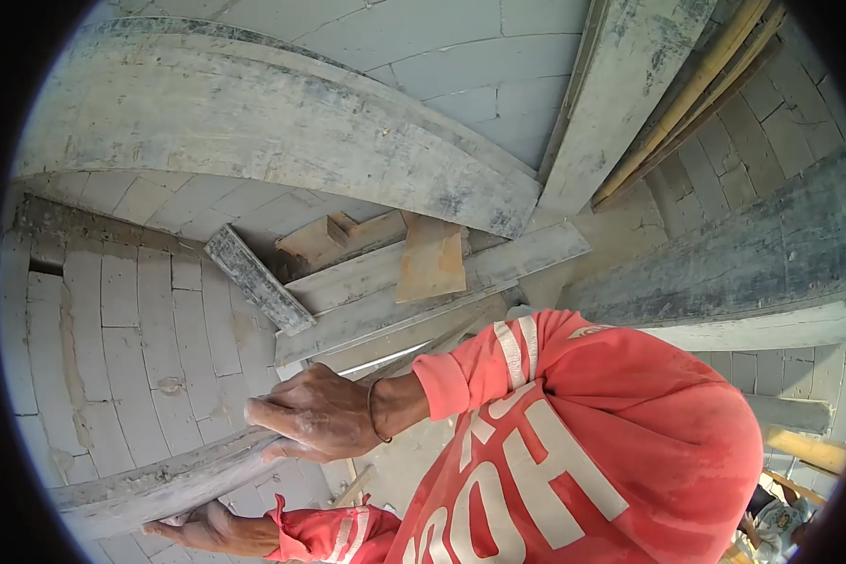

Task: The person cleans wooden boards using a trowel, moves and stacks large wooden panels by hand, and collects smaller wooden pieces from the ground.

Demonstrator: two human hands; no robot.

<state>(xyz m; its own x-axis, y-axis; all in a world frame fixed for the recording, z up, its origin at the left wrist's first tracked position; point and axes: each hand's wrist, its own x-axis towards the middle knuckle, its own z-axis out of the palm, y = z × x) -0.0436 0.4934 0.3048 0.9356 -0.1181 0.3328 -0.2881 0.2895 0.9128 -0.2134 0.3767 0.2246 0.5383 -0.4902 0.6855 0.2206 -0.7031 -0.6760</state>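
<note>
A long, grey, dust-covered board (164, 481) runs across the lower left, its left end near the edge of the view. My right hand (324, 414), with a thin dark band at the wrist, is closed on the board's right end, fingers over the top and thumb low against the side. Further down, my left hand (211, 528) supports the same board from beneath; part of its fingers is hidden behind it. Both sleeves are red with white stripes.
Wide grey planks (282, 122) lean across the block wall (132, 348). Shorter boards (432, 273) and a small dark plank (258, 279) lie piled in the middle. Upright panels (630, 94) and bamboo poles (691, 103) stand upper right. Another person (778, 524) shows at lower right.
</note>
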